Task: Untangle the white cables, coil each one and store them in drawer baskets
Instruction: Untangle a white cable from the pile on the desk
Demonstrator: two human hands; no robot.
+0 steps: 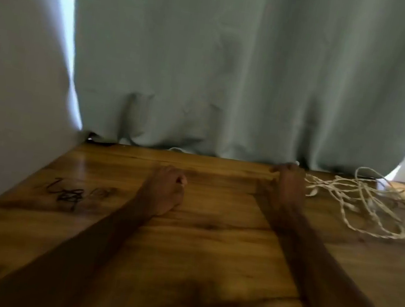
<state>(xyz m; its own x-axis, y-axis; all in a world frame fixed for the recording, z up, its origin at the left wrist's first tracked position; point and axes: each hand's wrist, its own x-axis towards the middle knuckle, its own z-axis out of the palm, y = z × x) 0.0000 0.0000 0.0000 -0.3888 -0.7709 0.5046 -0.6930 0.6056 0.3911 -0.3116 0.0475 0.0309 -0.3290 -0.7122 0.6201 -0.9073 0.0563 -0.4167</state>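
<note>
Our left hand (pixel 165 187) rests on the wooden worktop (pixel 209 245), fingers curled in, with nothing visible inside them. Our right hand (pixel 289 183) lies palm down and reaches to the far edge by the curtain (pixel 209 63), fingers stretched out and gripping nothing we can see. The cables (pixel 370 208) lie in a loose tangle just right of that hand. A black scribble (pixel 73 192) marks the worktop at left.

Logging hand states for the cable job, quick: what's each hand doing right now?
Left hand: closed, fingers curled, nothing visibly held.
Right hand: beside the white cables, too blurred to tell.
</note>
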